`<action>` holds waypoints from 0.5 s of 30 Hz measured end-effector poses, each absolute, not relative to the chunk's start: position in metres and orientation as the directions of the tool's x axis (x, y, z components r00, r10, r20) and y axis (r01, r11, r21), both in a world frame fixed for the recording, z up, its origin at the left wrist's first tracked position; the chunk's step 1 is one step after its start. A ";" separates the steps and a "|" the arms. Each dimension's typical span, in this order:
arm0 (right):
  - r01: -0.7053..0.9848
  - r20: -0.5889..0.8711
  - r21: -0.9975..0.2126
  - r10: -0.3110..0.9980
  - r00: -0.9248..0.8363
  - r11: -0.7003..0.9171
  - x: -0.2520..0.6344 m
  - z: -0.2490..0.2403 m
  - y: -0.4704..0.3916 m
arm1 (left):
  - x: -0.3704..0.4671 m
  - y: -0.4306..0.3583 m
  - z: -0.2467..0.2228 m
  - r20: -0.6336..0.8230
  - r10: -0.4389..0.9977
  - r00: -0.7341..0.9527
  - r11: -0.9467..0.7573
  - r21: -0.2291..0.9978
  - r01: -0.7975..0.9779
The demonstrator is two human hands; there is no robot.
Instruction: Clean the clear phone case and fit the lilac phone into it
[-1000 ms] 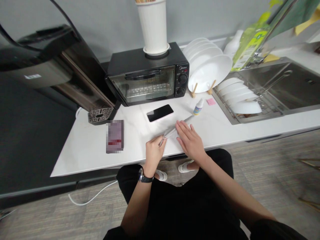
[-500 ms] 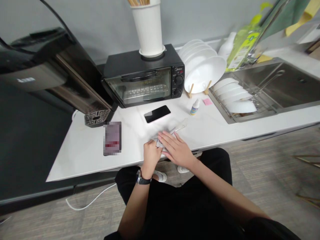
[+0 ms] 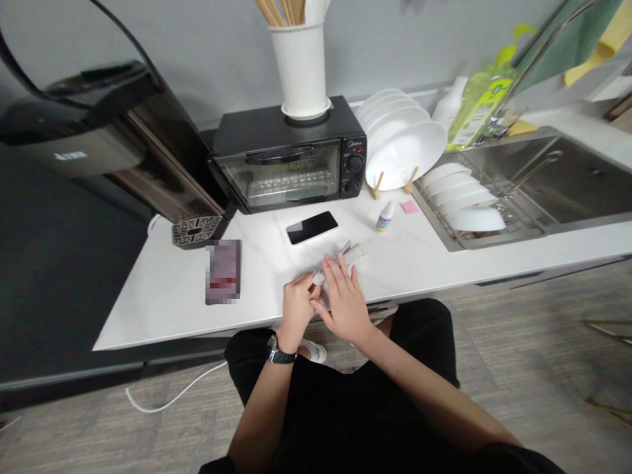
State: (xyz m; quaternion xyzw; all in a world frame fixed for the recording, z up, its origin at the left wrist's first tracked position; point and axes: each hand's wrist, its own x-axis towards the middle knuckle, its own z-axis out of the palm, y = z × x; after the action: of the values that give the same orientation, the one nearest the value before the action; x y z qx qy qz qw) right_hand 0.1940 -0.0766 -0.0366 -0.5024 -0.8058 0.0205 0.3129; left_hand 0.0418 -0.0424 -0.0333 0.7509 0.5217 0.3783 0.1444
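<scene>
Two bare hands over near edge of white counter (image 3: 148, 316), mid-width. L hand (image 3: 297, 299), w/ dark-strap watch (image 3: 281, 352) on wrist, has fingers curled in & clamped on near-L end of pale, thin item (image 3: 356, 251); exact finger contact partly hidden. R hand (image 3: 344, 299) open, palm down, fingers extended over mid part of same item, not closed on it; thumb reaches toward L hand. Item lies aslant, far end sticking out past R fingertips; blurred, material can't be told.

Purple-grey item (image 3: 224, 271), pixelated, flat on counter, well L of hands. Black-screen phone (image 3: 312, 228) flat, just beyond hands. Small white btl (image 3: 384, 217) w/ blue-yellow label upright, R of phone; pink note (image 3: 409, 207) just beside it.

Tall dark machine (image 3: 168, 164) far L, grated tray at its foot. Behind phone: blk toaster oven (image 3: 291, 174), door shut, white pot (image 3: 301, 72) w/ wooden sticks on top. R of oven: white plates (image 3: 407, 155) upright in wooden rack. Further R: white bowls (image 3: 476, 218) in wire rack at L side of steel sink (image 3: 582, 181); green pump btl (image 3: 481, 105) & white btl (image 3: 449, 105) behind.
</scene>
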 end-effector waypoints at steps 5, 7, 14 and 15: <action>0.670 0.457 -0.248 0.695 -0.555 0.699 0.220 -0.029 -0.069 | 0.038 -0.040 -0.039 0.417 0.898 0.140 -0.386 0.597 0.703; 0.700 0.455 -0.225 0.708 -0.540 0.678 0.247 -0.025 -0.059 | 0.040 -0.042 -0.038 0.418 0.897 0.141 -0.391 0.605 0.694; 0.861 0.495 -0.343 0.851 -0.174 0.375 0.257 -0.030 -0.050 | 0.049 -0.045 -0.032 0.442 0.882 0.165 -0.446 0.667 0.597; 0.862 0.504 -0.371 0.855 -0.124 0.344 0.242 -0.033 -0.055 | 0.048 -0.045 -0.032 0.435 0.885 0.167 -0.439 0.660 0.610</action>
State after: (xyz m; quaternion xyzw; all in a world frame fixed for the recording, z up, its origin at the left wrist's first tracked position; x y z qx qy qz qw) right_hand 0.2420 -0.0555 -0.0326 -0.5726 -0.7497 -0.0059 0.3318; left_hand 0.0483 -0.0447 -0.0324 0.7449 0.5016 0.4059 0.1695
